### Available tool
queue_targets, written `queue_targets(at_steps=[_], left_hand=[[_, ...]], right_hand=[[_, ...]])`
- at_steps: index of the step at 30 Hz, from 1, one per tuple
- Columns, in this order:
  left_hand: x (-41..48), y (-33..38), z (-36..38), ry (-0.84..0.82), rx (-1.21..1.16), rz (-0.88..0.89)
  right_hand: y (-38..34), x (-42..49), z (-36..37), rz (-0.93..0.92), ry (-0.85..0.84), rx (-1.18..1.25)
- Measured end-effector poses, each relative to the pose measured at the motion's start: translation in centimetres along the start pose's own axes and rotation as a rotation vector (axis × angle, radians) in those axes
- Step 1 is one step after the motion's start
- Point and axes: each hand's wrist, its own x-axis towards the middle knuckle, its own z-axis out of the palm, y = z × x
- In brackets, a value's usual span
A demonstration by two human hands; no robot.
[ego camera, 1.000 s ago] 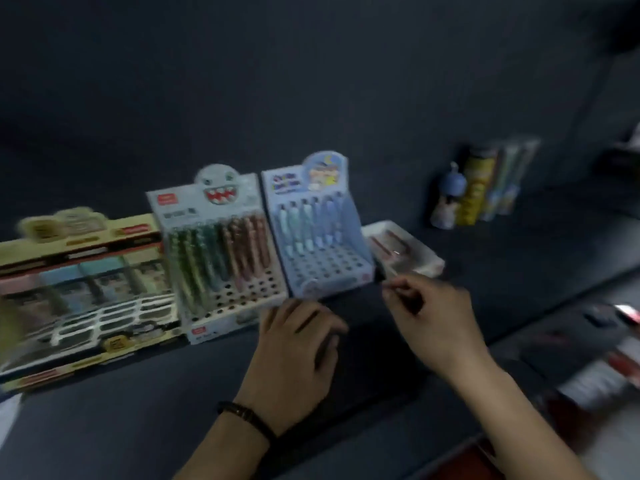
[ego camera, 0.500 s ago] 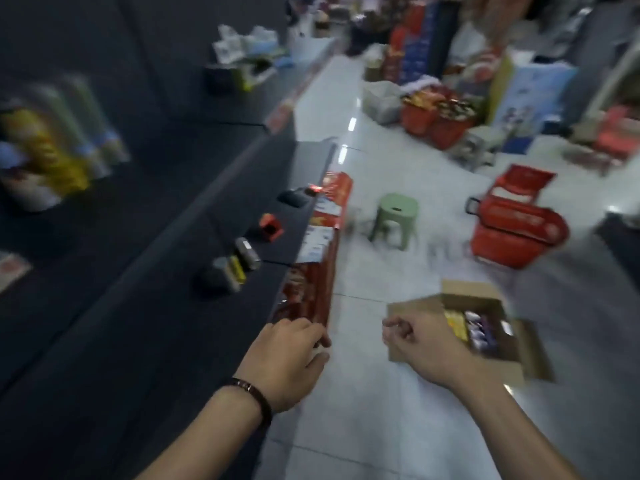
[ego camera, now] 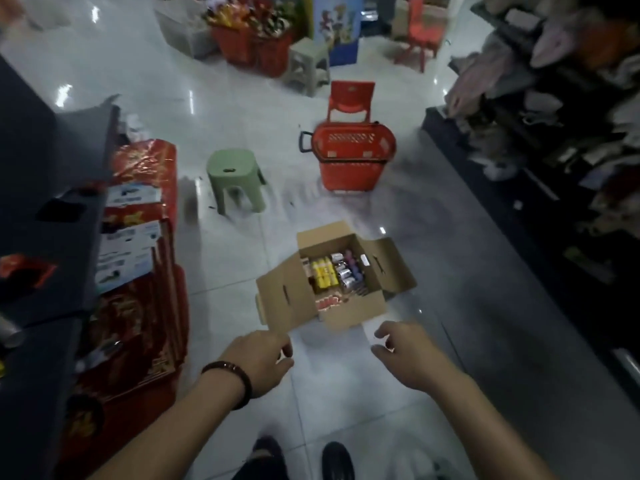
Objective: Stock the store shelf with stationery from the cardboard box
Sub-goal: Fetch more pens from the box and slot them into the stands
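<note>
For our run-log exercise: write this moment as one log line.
cardboard box: on floor, flaps open, stationery inside | left hand: empty, open | right hand: empty, open | next: pick item

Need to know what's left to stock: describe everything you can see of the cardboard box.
The cardboard box is plain brown card, upright on the pale tiled floor, top flaps folded open, slots cut in two flaps. Inside lie yellow packs beside silvery and purple ones; something red and white shows at its near edge. The left hand and right hand hover short of it, not touching.
</note>
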Motion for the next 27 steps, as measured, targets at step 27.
queue_targets(at_steps=[27], left_hand=[[70.5,3.3,20.2,-0.405,-0.216,-0.120]], right_hand=[[25.9,63.7,9.6,0.201,-0.250,-0.042]])
